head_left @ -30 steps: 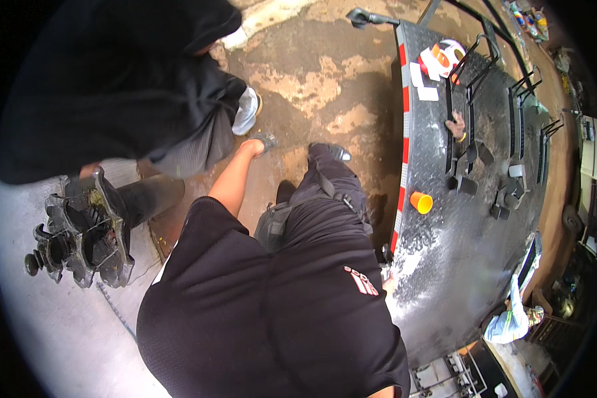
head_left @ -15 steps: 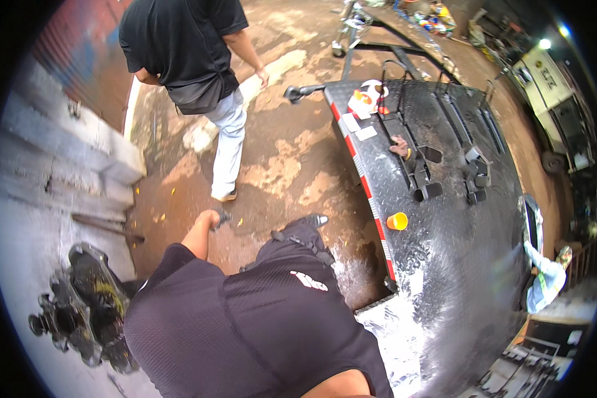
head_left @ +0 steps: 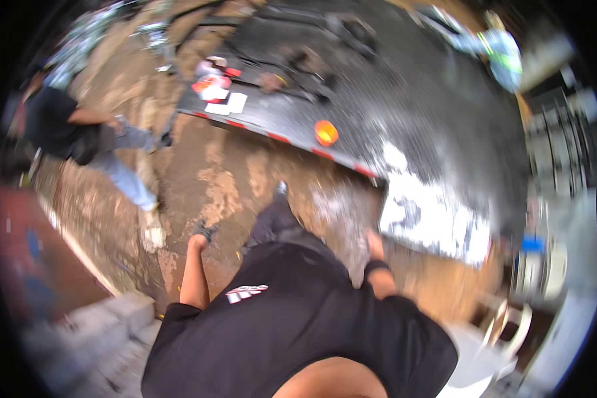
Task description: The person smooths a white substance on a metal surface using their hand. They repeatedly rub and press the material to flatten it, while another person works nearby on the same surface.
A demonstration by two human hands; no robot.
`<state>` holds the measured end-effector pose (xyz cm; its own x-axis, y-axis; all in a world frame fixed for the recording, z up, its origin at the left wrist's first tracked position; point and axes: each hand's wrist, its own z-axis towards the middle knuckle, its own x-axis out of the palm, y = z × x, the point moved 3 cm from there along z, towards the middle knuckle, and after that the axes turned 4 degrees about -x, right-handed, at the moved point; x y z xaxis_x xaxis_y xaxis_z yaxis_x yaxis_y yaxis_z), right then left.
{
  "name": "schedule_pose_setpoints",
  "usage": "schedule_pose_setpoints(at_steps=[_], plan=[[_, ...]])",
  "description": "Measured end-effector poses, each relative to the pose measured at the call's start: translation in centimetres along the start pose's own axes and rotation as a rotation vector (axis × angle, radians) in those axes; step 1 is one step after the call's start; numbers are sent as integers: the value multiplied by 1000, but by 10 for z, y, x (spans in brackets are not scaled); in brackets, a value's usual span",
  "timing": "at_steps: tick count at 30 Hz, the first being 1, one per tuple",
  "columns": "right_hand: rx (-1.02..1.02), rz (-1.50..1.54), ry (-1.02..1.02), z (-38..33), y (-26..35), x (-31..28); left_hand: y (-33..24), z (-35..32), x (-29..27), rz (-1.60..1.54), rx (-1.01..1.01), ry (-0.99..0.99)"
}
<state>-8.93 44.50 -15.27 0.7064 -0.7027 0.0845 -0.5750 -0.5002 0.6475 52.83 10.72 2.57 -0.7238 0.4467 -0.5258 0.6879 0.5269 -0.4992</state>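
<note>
Floor: brown and stained (head_left: 215, 192), with paler patches, spreading in front of the black deck (head_left: 404, 73) and to its left.
Black deck: a broad raised platform ahead of the person, its near edge marked by a red-and-white strip (head_left: 278, 137); a bright silvery patch (head_left: 418, 215) covers its near right corner.
Right hand (head_left: 374, 242): just beside the deck's near right corner, a black band (head_left: 377, 266) on the wrist; too blurred to tell finger pose or contact.
Left hand (head_left: 204, 231): well apart from the deck, in front of its left end; looks dark, and whether it grips anything cannot be told.
Orange cup (head_left: 326, 133): on the deck, near the strip.
White papers (head_left: 236, 102): at the deck's left end, beside a red-and-white item (head_left: 211, 89).
Dark-shirted co-worker (head_left: 50, 116): left of the deck, legs apart.
Pale-topped co-worker (head_left: 504, 60): at the deck's far right side.
Grey blocks (head_left: 106, 331): left, well apart from the deck.
</note>
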Motion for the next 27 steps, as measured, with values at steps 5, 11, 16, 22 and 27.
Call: schedule_pose_setpoints(at_steps=[5, 11, 16, 22, 27], plan=[[64, -86, -155, -9, 117, 16, -25, 29, 59, -140, 102, 117], [-21, -257, -190, 36, 210, 52, 43, 17, 84, -59, -178, 549], [-63, -517, -236, 70, 244, 78, 34, 25, 74, 148, -347, 632], [-154, -399, -195, 106, 277, 125, -76, 125, 53, 66, -31, 568], [-138, -628, -395, 129, 269, 64, -235, 129, 66, -367, 99, 397]])
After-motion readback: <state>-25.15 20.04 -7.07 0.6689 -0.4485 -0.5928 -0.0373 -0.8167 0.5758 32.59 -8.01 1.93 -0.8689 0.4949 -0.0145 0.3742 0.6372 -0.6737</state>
